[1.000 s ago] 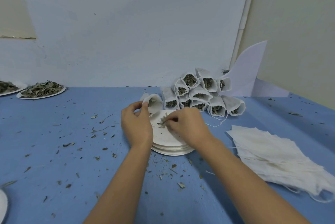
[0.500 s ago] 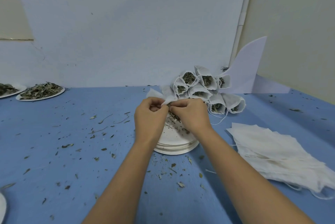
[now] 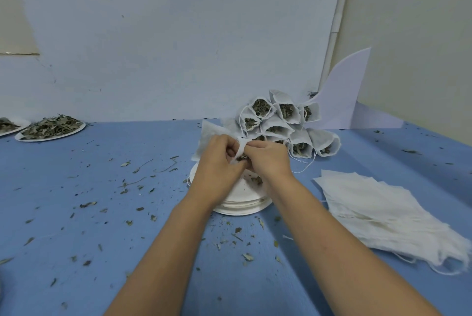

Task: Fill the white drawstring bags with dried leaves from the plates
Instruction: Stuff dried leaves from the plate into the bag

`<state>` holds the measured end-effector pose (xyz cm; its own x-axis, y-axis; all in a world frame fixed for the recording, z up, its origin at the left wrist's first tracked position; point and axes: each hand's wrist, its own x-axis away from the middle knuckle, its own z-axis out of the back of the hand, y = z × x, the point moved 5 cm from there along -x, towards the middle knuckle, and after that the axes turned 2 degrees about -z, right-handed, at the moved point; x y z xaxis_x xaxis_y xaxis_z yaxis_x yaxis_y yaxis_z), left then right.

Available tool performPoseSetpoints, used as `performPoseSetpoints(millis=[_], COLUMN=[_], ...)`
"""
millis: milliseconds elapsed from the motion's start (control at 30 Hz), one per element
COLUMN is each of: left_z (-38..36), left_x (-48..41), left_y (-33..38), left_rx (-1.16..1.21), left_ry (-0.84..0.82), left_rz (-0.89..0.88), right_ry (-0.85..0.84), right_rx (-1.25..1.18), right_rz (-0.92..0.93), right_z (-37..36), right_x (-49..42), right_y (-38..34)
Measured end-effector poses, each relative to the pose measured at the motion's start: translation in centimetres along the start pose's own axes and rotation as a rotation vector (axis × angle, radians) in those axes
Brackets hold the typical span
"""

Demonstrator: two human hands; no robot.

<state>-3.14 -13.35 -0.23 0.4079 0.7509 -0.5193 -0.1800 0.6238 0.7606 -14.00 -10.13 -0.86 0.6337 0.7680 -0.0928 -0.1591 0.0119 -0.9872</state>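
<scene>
Above the stacked plates [image 3: 242, 208], the left hand [image 3: 217, 165] grips a white bag [image 3: 207, 136] open while the right hand [image 3: 272, 159] apparently pinches dried leaves [image 3: 241, 158] into its mouth. Next they likely need pushing deep before it joins the filled bags [image 3: 278, 124] behind.

A thin white bag [image 3: 207, 136] hangs above the centre of the scene, pinched at its mouth by the left hand [image 3: 217, 170] and right hand [image 3: 270, 159]. Dark leaves [image 3: 241, 158] show at the opening. Directly below sits a stack of white plates [image 3: 242, 207] with a few crumbled leaves on top. Just beyond, to the right, filled bags [image 3: 281, 124] lie piled on their sides by the wall, their open mouths showing grey-green leaves. Flat empty bags [image 3: 383, 213] lie heaped at near right. At far left, a heaped plate [image 3: 51, 128] of leaves sits by the wall.
</scene>
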Motion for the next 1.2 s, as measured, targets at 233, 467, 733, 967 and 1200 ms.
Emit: performPoseSetpoints(millis=[233,467,733,967,1200], left_z=[1.5,2.7,3.4,3.4,4.8], left_x=[-0.3,-0.1,-0.6,-0.6,0.0], left_y=[-0.1,-1.0,-1.0,-0.8,-1.2], left_rx=[-0.034,0.071,0.207,0.183,-0.012], left_ry=[0.129,0.240,0.222,0.206,0.411], left_rz=[-0.043,0.026,0.079,0.049,0.040], right_ry=[-0.200,-0.403,-0.050,0.012,-0.245], right_rx=[-0.325,-0.505,0.027,0.461,0.314], right_rz=[-0.240,-0.366,0.128,0.440,0.271], right_z=[-1.1,-1.9,0.1,-0.1,-1.0], right_x=[0.8,1.5,1.2,1.4,1.6], right_y=[-0.5,-1.6,-2.4,-3.5,-4.0])
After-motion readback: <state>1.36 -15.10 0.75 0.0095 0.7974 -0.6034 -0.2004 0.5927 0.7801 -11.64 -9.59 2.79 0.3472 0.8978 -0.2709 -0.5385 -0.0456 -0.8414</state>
